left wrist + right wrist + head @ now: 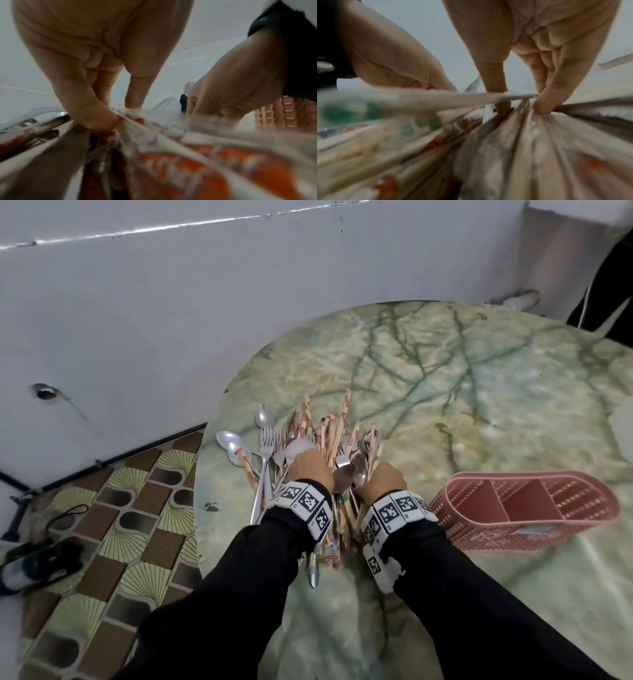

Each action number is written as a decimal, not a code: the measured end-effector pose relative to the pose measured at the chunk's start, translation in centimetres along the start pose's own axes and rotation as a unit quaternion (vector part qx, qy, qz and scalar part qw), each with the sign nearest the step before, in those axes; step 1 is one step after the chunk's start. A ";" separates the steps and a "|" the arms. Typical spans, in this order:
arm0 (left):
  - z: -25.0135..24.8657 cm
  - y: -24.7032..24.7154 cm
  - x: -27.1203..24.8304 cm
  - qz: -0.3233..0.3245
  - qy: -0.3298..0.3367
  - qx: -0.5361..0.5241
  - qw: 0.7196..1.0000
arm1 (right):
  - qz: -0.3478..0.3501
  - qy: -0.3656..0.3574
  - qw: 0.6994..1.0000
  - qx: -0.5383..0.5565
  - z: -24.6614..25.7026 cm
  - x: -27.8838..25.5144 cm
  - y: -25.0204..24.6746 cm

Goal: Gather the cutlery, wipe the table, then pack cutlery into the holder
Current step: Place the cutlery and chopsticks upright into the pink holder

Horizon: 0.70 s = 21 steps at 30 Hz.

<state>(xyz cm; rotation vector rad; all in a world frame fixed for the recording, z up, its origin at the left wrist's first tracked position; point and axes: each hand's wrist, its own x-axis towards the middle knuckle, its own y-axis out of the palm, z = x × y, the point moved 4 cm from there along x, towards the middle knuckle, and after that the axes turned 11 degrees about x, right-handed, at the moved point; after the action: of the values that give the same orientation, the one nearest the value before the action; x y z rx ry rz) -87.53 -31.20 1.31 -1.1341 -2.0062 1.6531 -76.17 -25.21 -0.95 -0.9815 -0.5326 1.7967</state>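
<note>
1. Just left of centre in the head view, the left hand (310,467) and the right hand (385,479) sit side by side on a mixed cutlery pile (308,446): spoons, forks and paper-wrapped chopsticks (337,429) fanned out on the green marbled table (479,392).
2. In the left wrist view, the fingers (101,121) of the left hand curl down and pinch into the wrapped sticks. In the right wrist view, the right hand's fingertips (542,106) do the same on its side of the bundle. Both hands are closed around the pile rather than spread.
3. The step in hand looks like gathering. It goes best if both hands squeeze inward together so the bundle tightens evenly.
4. A spoon (227,438) and a fork (265,446) lie at the left edge of the pile, outside the grip. They likely need sweeping in first, or a second pass.
5. The pile sits close to the table's left rim, so pulling toward the middle seems safer than pushing outward.
6. The pink holder (527,508) lies at lower right, near the right wrist and empty as far as its compartments show. It is best kept out of the way of wiping.
7. Smooth metal handles may slip among paper sleeves, so a firm grip seems wise.
</note>
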 end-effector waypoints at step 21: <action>0.7 -2.1 -1.4 0.109 0.020 -0.371 0.922 | -0.006 0.053 0.945 0.322 -1.3 -1.2 -1.1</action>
<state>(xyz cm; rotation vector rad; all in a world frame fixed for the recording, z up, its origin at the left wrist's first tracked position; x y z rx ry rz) -87.88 -32.70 3.37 -1.6551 -2.6462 0.9143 -74.28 -25.98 -0.48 -0.6054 0.1255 1.7206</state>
